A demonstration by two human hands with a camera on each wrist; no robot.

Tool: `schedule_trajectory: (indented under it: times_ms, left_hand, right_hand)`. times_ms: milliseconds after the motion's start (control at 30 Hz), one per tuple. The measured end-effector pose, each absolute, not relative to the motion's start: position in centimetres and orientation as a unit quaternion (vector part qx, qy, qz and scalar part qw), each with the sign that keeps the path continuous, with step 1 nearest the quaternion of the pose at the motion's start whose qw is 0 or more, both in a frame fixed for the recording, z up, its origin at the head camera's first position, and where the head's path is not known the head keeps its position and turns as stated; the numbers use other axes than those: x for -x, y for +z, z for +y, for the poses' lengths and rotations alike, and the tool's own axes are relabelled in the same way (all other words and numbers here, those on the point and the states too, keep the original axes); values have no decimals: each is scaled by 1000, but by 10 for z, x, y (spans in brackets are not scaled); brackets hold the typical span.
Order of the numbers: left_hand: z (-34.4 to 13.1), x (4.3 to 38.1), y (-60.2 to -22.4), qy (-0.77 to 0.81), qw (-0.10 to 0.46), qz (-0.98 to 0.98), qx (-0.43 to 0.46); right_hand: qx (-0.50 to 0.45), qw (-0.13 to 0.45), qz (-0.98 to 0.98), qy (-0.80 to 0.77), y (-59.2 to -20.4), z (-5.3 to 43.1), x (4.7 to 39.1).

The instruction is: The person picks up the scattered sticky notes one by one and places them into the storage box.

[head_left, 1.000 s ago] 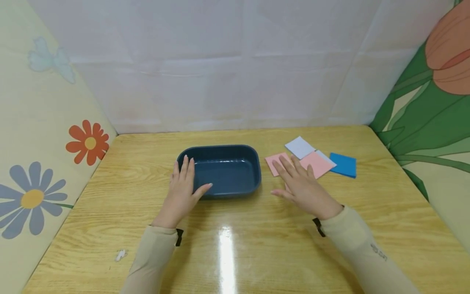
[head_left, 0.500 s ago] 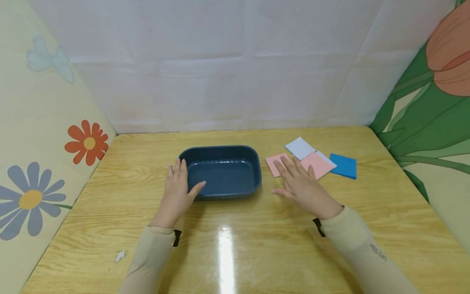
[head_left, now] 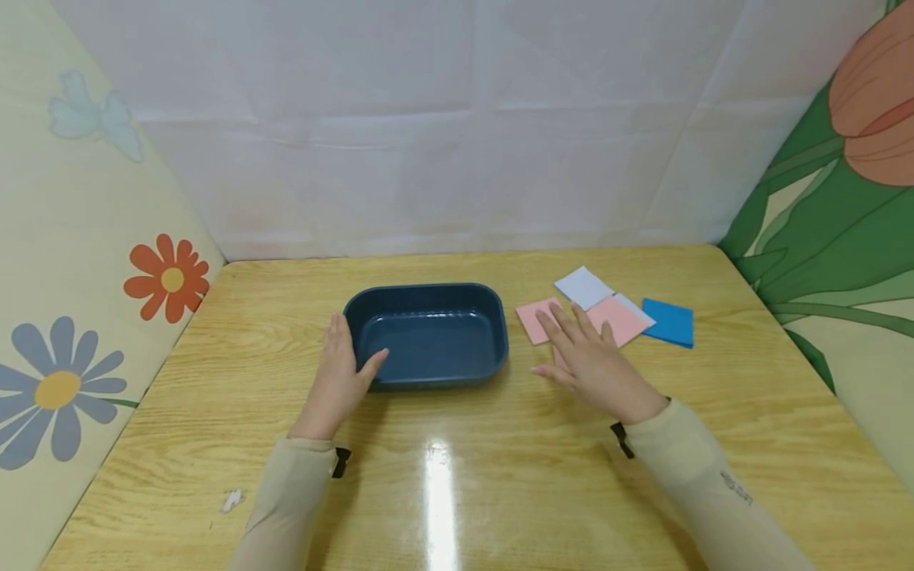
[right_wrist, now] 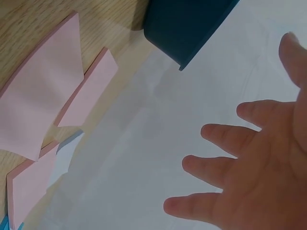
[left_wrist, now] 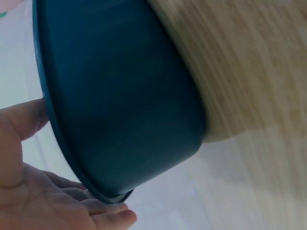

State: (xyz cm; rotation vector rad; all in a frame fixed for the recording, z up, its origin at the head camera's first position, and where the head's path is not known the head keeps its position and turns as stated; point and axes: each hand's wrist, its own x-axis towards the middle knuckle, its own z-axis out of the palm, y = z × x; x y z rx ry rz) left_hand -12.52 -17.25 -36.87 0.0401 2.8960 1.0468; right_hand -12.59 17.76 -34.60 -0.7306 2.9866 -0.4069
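A dark blue rectangular basin [head_left: 431, 339] sits on the wooden table in the head view. My left hand [head_left: 334, 385] is at its left end, fingers straight along the outside and thumb reaching over the near corner. In the left wrist view, the fingertips and thumb [left_wrist: 31, 120] lie right at the basin's rim. With fingers spread, my right hand [head_left: 596, 369] hovers palm down above several pink sticky-note pads [head_left: 620, 319], hiding part of them. Nothing is between its fingers in the right wrist view.
Behind the pink pads lies a white pad [head_left: 584, 287], and a blue pad [head_left: 671, 323] is at their right. A white wall [head_left: 457, 159] bounds the table [head_left: 535, 492] at the back, with flower-painted panels on both sides. A small white mark [head_left: 232, 500] shows at the front left.
My left hand has shifted left, from over the basin's left rim to its outer side. The right hand stays almost still, and the pads have not moved.
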Motion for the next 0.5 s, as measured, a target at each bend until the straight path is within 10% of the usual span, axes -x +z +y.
schedule_trajectory:
  times_ms: [500]
  left_hand:
    - [-181,132,-373,429,32,901,56]
  right_hand:
    - [229,34,963,-137,-350,183,131]
